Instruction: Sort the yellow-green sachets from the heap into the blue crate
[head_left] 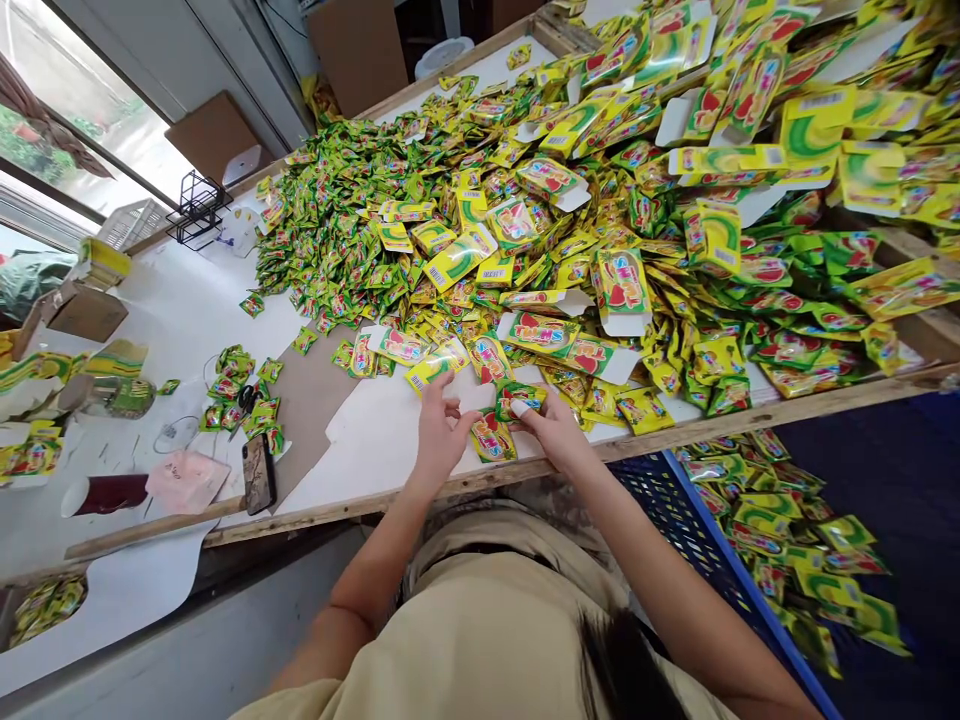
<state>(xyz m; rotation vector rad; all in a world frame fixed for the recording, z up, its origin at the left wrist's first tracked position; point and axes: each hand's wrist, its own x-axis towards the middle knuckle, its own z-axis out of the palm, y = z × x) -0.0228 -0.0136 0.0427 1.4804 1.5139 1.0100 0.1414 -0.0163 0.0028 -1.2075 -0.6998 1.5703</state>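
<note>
Between thumb and fingers, my right hand (pixel 561 432) grips a small green candy packet (pixel 517 398) just above the table's front edge. My left hand (pixel 439 442) is beside it, fingers loosely curled and apart, its thumb by the corner of a yellow-green candy packet (pixel 492 438). That packet is just below the gripped one. Beyond my hands are another upright packet (pixel 489 357), a yellow carton (pixel 437 366) and a flat green carton with an open white flap (pixel 546 334).
A large heap of small packets (pixel 337 210) and cartons covers the table. At left are a phone (pixel 259 473), scissors (pixel 247 398), a pink bag (pixel 187 482), a jar (pixel 124 396) and a black wire rack (pixel 197 208). A blue crate (pixel 701 520) with packets stands below right.
</note>
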